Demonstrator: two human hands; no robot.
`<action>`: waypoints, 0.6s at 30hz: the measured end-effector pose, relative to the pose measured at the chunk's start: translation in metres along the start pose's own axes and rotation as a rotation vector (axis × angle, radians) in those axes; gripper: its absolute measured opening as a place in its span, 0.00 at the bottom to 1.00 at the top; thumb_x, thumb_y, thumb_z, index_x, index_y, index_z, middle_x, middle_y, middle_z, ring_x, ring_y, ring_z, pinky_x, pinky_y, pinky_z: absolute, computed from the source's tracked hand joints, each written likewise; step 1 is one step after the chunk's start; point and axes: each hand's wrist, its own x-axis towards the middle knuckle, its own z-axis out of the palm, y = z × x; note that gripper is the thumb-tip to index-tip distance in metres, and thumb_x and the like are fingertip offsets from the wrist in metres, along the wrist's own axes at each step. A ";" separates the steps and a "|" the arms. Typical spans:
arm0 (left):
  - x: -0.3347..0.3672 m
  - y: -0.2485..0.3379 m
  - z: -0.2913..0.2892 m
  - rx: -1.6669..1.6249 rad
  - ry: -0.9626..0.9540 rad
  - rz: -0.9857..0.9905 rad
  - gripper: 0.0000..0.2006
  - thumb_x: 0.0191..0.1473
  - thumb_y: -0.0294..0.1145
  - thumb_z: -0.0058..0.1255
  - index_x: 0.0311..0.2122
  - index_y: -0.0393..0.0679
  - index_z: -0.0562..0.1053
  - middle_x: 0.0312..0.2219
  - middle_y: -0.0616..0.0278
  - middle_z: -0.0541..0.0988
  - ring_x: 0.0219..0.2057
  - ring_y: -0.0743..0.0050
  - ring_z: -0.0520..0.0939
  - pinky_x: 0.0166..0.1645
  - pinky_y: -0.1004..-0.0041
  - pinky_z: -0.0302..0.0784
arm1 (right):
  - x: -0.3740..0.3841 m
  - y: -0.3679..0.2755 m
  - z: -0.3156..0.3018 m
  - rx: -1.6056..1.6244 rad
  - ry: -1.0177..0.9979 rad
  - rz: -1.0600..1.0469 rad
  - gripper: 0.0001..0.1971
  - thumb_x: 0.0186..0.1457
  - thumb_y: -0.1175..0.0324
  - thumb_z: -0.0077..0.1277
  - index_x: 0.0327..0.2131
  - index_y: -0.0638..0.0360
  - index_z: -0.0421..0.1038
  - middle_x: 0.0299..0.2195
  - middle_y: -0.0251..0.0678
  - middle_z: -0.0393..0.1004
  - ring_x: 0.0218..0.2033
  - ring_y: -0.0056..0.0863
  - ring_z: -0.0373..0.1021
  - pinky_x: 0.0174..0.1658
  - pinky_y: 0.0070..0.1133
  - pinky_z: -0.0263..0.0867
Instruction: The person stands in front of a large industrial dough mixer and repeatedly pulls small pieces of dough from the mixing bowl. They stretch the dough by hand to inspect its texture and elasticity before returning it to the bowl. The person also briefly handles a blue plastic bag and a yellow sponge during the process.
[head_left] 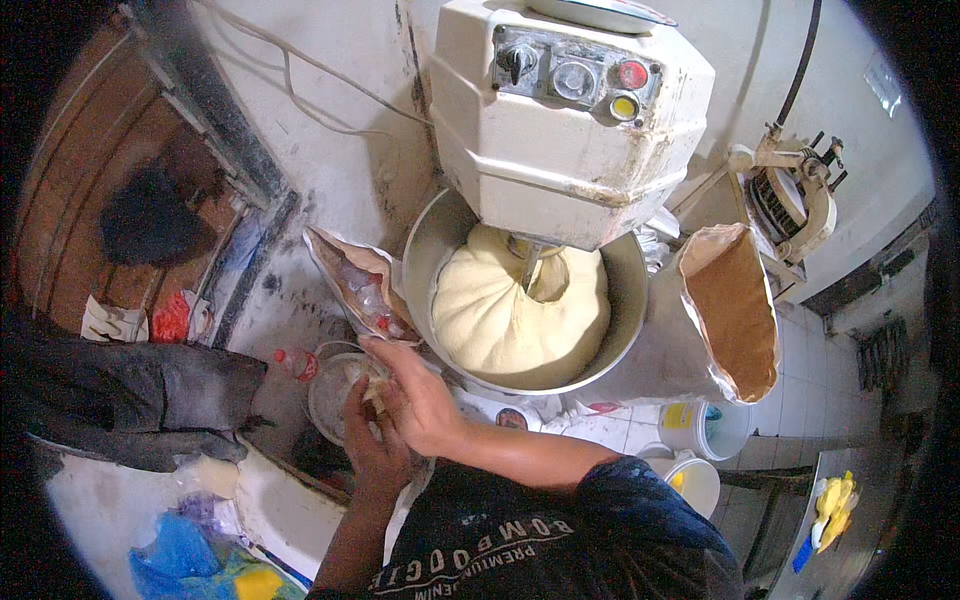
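Observation:
My left hand [377, 445] and my right hand [422, 400] meet over a round pale bucket [322, 385], left of the mixer. Between their fingers shows a small, pale piece of dough [374, 396], partly hidden by the hands. Both hands are closed about it, the right one laid against the left. To their upper right, a large mass of smooth, pale dough [500, 335] fills much of the metal mixing bowl [628, 300]. The metal tool of the mixer [570, 165] stands in the hollow of this dough.
A paper sack [350, 270] with plastic inside leans by the bowl's left; a red-capped bottle [297, 364] lies nearby. Right of the bowl stands a tall open paper sack [735, 320]. White buckets [695, 485] are below it, and yellow gloves [832, 510] lie on a dark surface.

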 end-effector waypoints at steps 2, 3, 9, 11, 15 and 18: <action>0.004 0.001 -0.010 0.032 0.014 -0.043 0.19 0.53 0.33 0.41 0.48 0.34 0.61 0.42 0.50 0.67 0.41 0.62 0.71 0.46 0.66 0.65 | -0.002 0.001 0.004 -0.107 -0.076 0.031 0.21 0.51 0.64 0.40 0.48 0.64 0.57 0.40 0.53 0.65 0.43 0.49 0.63 0.45 0.31 0.60; 0.010 0.000 -0.023 0.060 -0.017 -0.059 0.18 0.53 0.33 0.42 0.47 0.34 0.61 0.42 0.51 0.68 0.40 0.62 0.71 0.45 0.66 0.66 | -0.003 0.000 0.006 -0.158 -0.116 0.045 0.21 0.51 0.63 0.41 0.47 0.63 0.58 0.39 0.53 0.66 0.41 0.49 0.64 0.44 0.31 0.61; 0.026 -0.032 -0.060 0.073 -0.139 -0.181 0.19 0.53 0.33 0.42 0.48 0.37 0.62 0.44 0.53 0.68 0.45 0.64 0.68 0.50 0.67 0.62 | 0.000 -0.007 -0.009 -0.190 -0.553 0.410 0.16 0.55 0.59 0.39 0.40 0.61 0.62 0.35 0.54 0.66 0.38 0.49 0.65 0.39 0.34 0.61; 0.023 -0.087 -0.044 0.110 -0.238 -0.092 0.20 0.54 0.35 0.41 0.49 0.37 0.61 0.45 0.54 0.67 0.48 0.64 0.66 0.52 0.68 0.59 | -0.008 0.019 -0.009 -0.010 -0.291 0.433 0.15 0.58 0.57 0.35 0.39 0.59 0.61 0.34 0.39 0.67 0.38 0.29 0.65 0.37 0.26 0.60; 0.011 -0.118 -0.028 -0.120 -0.327 -0.137 0.21 0.55 0.38 0.40 0.51 0.37 0.59 0.47 0.56 0.66 0.50 0.65 0.64 0.55 0.69 0.56 | -0.003 0.020 -0.003 0.520 -0.116 0.579 0.22 0.58 0.56 0.36 0.47 0.64 0.57 0.44 0.40 0.64 0.49 0.27 0.57 0.52 0.21 0.51; -0.001 -0.021 -0.010 -0.729 -0.168 -0.472 0.21 0.56 0.38 0.40 0.51 0.37 0.59 0.46 0.56 0.67 0.49 0.68 0.65 0.54 0.71 0.58 | -0.004 0.012 0.004 0.659 -0.174 0.582 0.22 0.59 0.59 0.33 0.51 0.64 0.55 0.49 0.38 0.61 0.51 0.24 0.54 0.55 0.20 0.44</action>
